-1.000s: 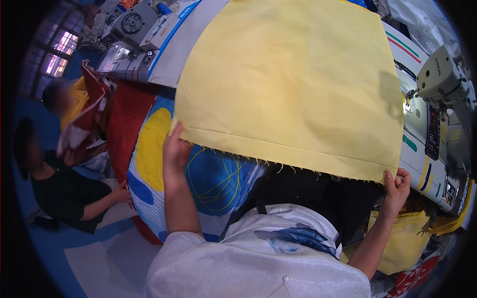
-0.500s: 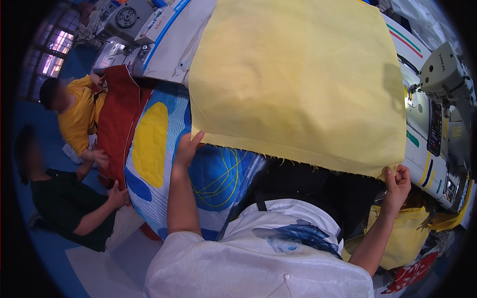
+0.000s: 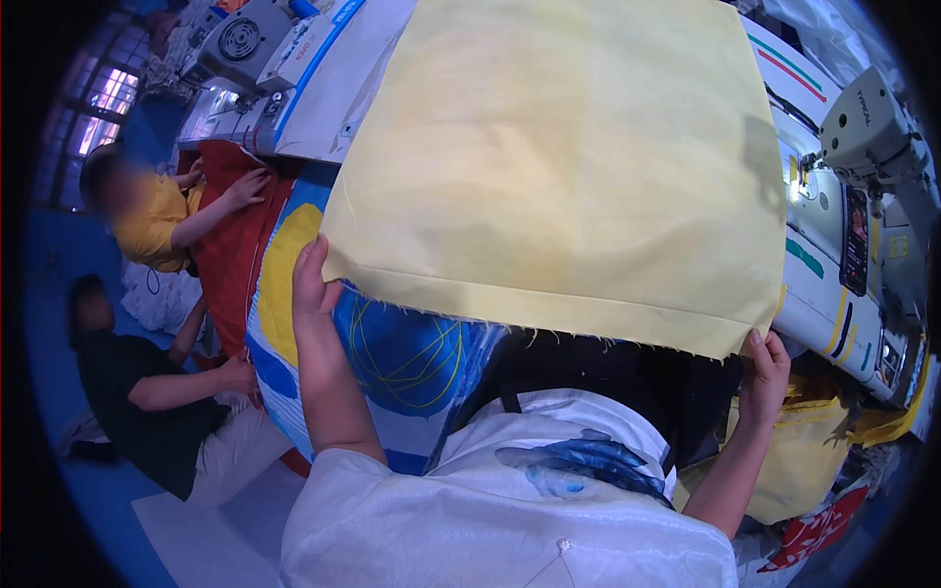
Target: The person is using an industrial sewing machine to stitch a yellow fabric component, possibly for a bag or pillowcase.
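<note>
A large pale yellow fabric panel (image 3: 569, 176) spreads over the white table in front of me, its near edge frayed with loose threads and marked by a seam or fold line. At the panel's near left corner, my left hand (image 3: 314, 279) pinches the cloth, thumb on top. My right hand (image 3: 767, 363) grips the near right corner between thumb and curled fingers. The near edge hangs stretched between both hands, above my lap. Beneath my left forearm lies a blue, white and yellow patterned quilted cloth (image 3: 402, 358).
A sewing machine (image 3: 867, 132) stands at the right, with a phone (image 3: 855, 240) beside it. Another machine (image 3: 240, 44) is at the far left. Two people sit at the left by a red cloth (image 3: 230, 225). More yellow fabric (image 3: 804, 461) hangs at the lower right.
My left hand has moved left and slightly up with its corner; my right hand has shifted a little left and down. The person in yellow now reaches across the red cloth.
</note>
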`<state>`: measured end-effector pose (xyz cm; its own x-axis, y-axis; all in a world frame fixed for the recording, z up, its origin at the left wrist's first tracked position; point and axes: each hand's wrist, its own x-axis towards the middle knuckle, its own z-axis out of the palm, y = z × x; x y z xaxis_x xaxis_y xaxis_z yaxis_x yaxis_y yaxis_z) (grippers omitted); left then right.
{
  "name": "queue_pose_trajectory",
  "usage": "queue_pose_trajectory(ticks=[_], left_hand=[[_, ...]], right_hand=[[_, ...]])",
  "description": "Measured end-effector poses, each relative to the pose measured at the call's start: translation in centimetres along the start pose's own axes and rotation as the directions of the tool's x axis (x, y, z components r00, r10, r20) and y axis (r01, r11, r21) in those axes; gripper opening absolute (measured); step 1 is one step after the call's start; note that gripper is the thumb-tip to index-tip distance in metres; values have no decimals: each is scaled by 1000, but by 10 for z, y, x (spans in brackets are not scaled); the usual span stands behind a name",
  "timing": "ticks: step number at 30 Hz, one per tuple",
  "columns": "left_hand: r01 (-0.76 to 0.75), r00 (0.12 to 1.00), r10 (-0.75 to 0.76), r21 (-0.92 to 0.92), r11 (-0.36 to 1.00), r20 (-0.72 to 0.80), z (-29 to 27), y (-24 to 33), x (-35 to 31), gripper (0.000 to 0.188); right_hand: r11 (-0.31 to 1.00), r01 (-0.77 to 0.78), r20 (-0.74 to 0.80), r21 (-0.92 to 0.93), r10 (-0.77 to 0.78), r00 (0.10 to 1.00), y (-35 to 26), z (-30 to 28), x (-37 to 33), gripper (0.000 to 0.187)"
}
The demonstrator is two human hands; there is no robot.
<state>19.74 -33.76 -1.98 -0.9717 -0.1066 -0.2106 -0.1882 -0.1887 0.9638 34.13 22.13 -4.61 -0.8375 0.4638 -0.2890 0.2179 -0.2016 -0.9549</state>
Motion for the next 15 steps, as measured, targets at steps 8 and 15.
queue_pose_trajectory(ticks=[8, 15], left_hand=[[143, 989, -143, 8, 990, 31, -14, -16, 1, 33], [255, 964, -258, 43, 966, 67, -16, -9, -8, 38]], right_hand=[[914, -211, 281, 346, 114, 953, 0, 8, 0, 34], [916, -202, 342, 346, 78, 937, 18, 0, 4, 39]])
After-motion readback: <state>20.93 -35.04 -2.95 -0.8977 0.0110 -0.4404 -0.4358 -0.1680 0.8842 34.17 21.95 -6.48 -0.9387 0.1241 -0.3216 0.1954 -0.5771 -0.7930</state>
